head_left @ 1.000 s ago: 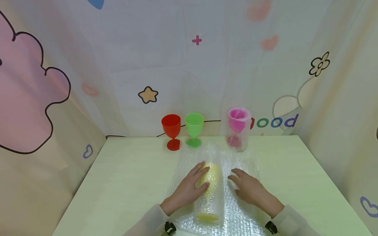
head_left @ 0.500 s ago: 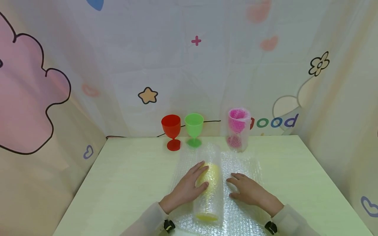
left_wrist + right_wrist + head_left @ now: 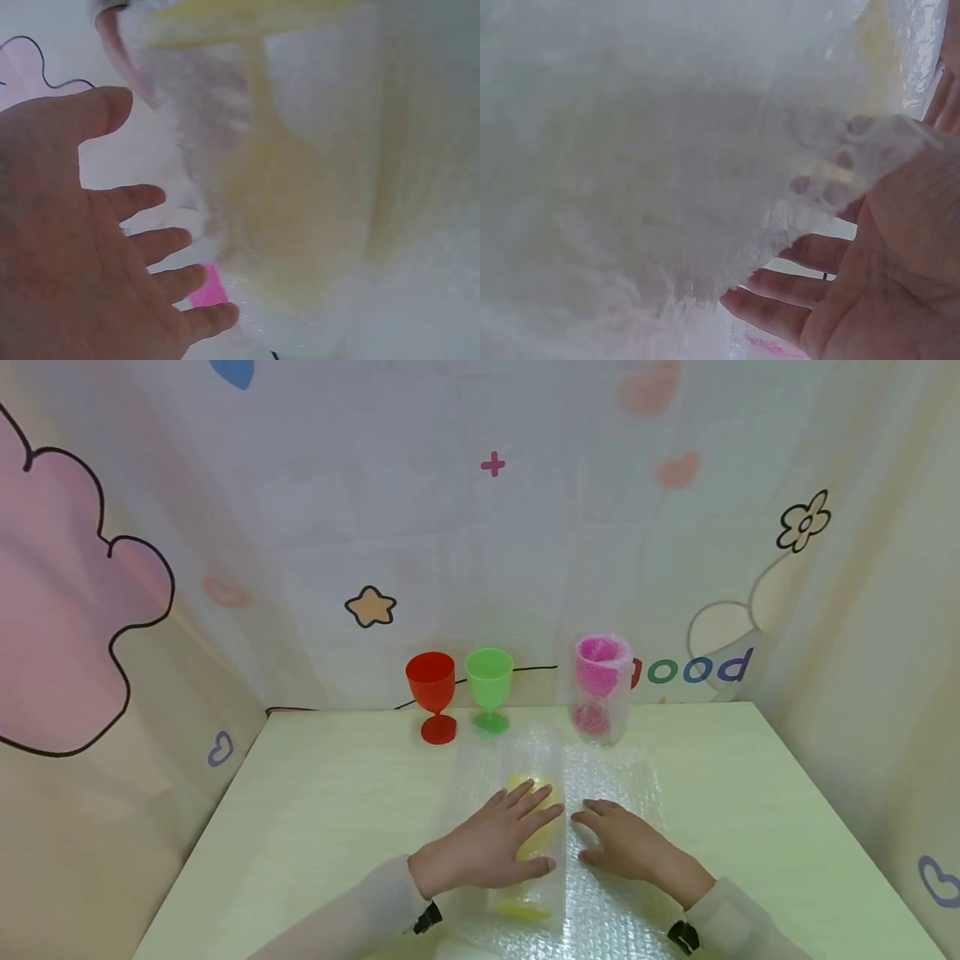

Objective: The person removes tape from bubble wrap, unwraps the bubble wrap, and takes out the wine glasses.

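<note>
A yellow goblet (image 3: 523, 911) lies rolled in clear bubble wrap (image 3: 611, 910) in the middle of the table, its foot toward me. My left hand (image 3: 495, 843) is laid across the roll with the fingers spread; in the left wrist view they reach out straight beside the wrapped yellow cup (image 3: 285, 202). Just right of the roll, my right hand (image 3: 637, 843) rests over the flat part of the sheet with relaxed fingers. In the right wrist view, the sheet's edge (image 3: 817, 180) passes in front of that hand's thumb side, which is partly hidden.
Behind the roll stand a red goblet (image 3: 431, 681) and a green goblet (image 3: 490, 677). To their right is a pink goblet (image 3: 602, 672) upright inside bubble wrap. A printed curtain (image 3: 450, 543) hangs right behind the table (image 3: 330, 810).
My left hand has shifted right, from the roll's left side to across its top, and its fingers have spread. The right hand has come slightly nearer to me and the roll.
</note>
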Demonstrator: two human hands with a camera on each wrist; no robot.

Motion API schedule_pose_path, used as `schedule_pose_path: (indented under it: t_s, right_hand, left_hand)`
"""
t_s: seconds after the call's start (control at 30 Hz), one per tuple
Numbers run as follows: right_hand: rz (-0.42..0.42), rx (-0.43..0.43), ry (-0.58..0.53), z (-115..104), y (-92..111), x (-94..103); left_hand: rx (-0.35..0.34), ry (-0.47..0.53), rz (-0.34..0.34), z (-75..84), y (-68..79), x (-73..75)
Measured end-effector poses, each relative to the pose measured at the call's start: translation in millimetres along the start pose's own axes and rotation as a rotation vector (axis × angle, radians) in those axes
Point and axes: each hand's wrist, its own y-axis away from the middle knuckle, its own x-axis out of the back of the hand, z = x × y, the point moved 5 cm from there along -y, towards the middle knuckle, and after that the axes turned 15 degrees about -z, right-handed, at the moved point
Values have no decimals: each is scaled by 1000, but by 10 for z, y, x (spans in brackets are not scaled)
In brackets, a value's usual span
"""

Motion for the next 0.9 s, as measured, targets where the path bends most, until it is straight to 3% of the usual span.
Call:
schedule_pose_path:
  t_s: [0.17, 0.43, 0.63, 0.77, 0.9]
  right_hand:
    - [-8, 3, -12, 22, -8, 13]
    - [-52, 50, -45, 103, -67, 13]
    - [-68, 61, -58, 118, -60, -7]
    - [-50, 67, -33, 106, -57, 9]
    - [-54, 69, -41, 90, -75, 12]
  left_hand:
    - [-17, -7, -76, 86, 56, 100]
    - [-15, -29, -71, 69, -16, 222]
    - [10, -71, -72, -10, -158, 148]
    - [11, -157, -63, -31, -291, 92]
    - [9, -237, -97, -35, -353, 17]
